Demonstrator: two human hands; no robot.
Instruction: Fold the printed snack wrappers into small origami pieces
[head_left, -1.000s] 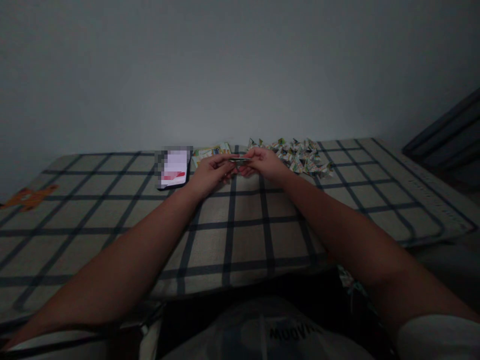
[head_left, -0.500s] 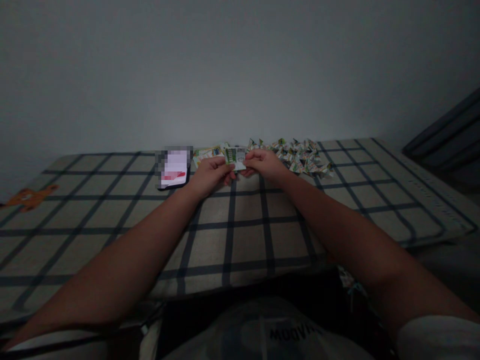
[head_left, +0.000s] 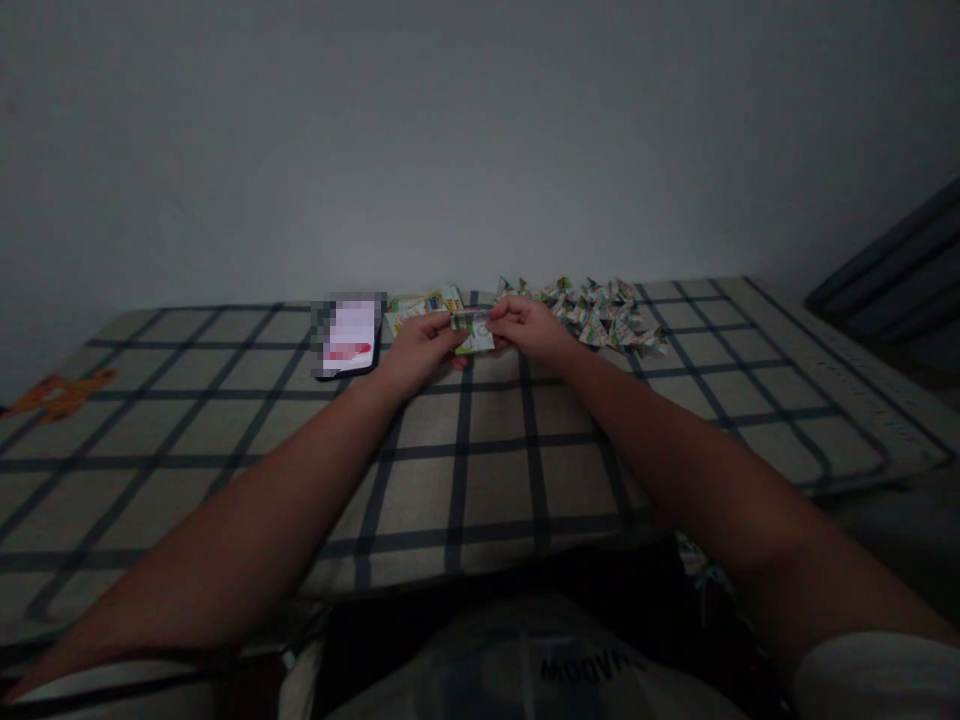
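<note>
Between my two hands is a small piece of printed paper (head_left: 475, 332), green and white, held just above the checked cloth. My left hand (head_left: 426, 345) pinches its left edge, thumb on top. On the opposite edge my right hand (head_left: 523, 326) has it between thumb and fingers. Some fingertips are hidden behind the paper. Flat printed paper pieces (head_left: 420, 305) lie in a stack just beyond my left hand. Past my right hand spreads a pile of folded, pointed paper pieces (head_left: 611, 315) with similar print.
A phone (head_left: 351, 335) with a lit, blurred screen lies left of my left hand. The checked cloth (head_left: 495, 480) covers the table up to the pale wall (head_left: 480, 140). An orange bear-shaped figure (head_left: 60, 394) is at the far left.
The paper's top edge has tipped or folded towards me, and more bright green now shows on its lower part. Both hands stay nearly in place.
</note>
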